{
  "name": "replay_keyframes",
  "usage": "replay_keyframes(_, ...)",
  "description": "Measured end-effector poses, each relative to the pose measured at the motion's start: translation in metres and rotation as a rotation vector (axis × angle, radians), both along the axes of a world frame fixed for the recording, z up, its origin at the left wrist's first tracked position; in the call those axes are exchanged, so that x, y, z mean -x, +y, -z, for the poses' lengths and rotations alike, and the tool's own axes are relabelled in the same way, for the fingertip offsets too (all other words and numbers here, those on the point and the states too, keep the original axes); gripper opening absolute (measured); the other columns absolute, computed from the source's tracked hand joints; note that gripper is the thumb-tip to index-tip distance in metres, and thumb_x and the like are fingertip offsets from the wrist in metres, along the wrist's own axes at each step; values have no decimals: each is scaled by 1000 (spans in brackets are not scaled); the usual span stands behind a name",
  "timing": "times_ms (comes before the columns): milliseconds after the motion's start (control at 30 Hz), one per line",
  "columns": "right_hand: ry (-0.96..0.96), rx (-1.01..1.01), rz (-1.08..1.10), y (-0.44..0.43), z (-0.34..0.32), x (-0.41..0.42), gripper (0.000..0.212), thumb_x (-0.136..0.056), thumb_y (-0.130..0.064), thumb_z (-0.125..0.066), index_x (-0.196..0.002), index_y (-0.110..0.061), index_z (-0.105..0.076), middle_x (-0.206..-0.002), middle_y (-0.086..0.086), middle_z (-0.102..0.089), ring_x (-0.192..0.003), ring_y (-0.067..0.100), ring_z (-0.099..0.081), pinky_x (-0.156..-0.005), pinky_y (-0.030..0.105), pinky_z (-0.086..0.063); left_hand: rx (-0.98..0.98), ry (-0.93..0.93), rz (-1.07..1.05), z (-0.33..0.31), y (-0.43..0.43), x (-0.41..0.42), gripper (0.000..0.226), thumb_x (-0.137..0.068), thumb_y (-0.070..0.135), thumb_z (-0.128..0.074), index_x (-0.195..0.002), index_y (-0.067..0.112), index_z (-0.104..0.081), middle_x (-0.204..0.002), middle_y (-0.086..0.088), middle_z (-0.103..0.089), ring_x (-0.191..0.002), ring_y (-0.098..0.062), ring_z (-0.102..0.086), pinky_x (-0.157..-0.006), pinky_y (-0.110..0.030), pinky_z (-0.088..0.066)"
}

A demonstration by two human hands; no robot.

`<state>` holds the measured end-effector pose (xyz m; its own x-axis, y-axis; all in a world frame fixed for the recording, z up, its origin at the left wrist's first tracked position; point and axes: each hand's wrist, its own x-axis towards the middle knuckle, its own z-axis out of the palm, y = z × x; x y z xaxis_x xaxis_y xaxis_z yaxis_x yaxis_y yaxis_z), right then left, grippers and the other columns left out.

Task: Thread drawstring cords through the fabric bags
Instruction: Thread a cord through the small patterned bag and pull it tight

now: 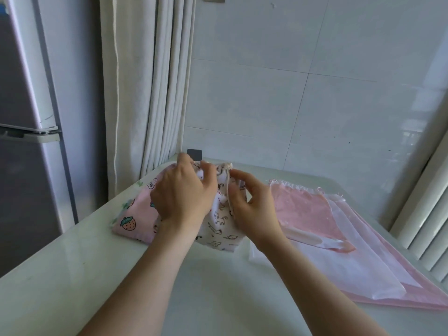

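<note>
Soft, even daylight, slightly cool cast; glare on glossy table [72, 275] and wall tiles [363, 122]; faint shadows; wide-angle bending at edges; slight overall softness.

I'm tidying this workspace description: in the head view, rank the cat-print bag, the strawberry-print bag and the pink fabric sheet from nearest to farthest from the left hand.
1. Cat-print bag: its gathered top is under the left hand.
2. Strawberry-print bag: beside the hand, on its left.
3. Pink fabric sheet: farthest, to the right, beyond the right hand.
</note>
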<state>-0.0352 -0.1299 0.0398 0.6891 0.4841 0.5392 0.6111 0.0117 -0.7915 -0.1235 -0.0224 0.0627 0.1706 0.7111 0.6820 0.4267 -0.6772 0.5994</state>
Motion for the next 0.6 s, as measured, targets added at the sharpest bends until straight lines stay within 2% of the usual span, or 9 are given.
replay_keyframes(67,11,8,-89,5,-1,5,31,-102,-23,-60,-131,-28,-69,-119,-20,-74,-112,-1,-68,-99,37,-57,-21,-47,-35,-3,5,4,24,-100,39,-49,-100,16,-55,-75,0,-57,-67,-28,-53,-59,-32,-35)
replay_keyframes(200,196,-46,-202,24,-4,11,42,-97,-3,-57,-131,-25,-67,-119,-12,-75,-111,7,-71,-101,40,-58,-17,-130,-125,-9,18,9,18,-97,30,-54,-97,13,-58,-72,0,-54,-66,-29,-45,-61,-34,-33)
replay_keyframes(267,157,-18,-166,38,-1,11,47,-98,-4,-54,-140,-24,-62,-126,-12,-72,-116,7,-68,-105,37,-55,-50,-143,-170,-4,30,8,14,-96,28,-56,-96,15,-61,-74,-3,-61,-69,-30,-48,-69,-37,-32)
replay_keyframes(333,52,75,-138,53,5,10,50,-100,-10,-51,-149,-24,-55,-131,-10,-70,-118,10,-66,-106,36,-53,-55,-92,-246,3,43,7,13,-95,29,-57,-97,18,-63,-85,-5,-67,-86,-34,-55,-78,-43,-31)
replay_keyframes(433,-114,270,-104,73,18,9,55,-105,-10,-44,-159,-16,-39,-145,3,-62,-130,18,-57,-108,27,-42,-12,18,-290,16,56,3,14,-92,25,-65,-105,20,-63,-111,-9,-62,-110,-37,-46,-85,-48,-33)
replay_keyframes(500,-181,338,-89,82,27,9,59,-103,-6,-44,-161,-11,-33,-155,8,-53,-139,26,-50,-104,24,-37,-8,112,-219,25,57,-1,17,-90,20,-67,-107,22,-61,-119,-9,-54,-115,-37,-41,-89,-49,-33)
replay_keyframes(600,-224,389,-111,89,35,9,58,-102,-8,-49,-159,-7,-36,-148,12,-57,-133,32,-52,-90,21,-35,27,305,-82,35,57,-10,19,-97,25,-61,-116,25,-61,-125,-8,-50,-118,-33,-42,-96,-45,-38)
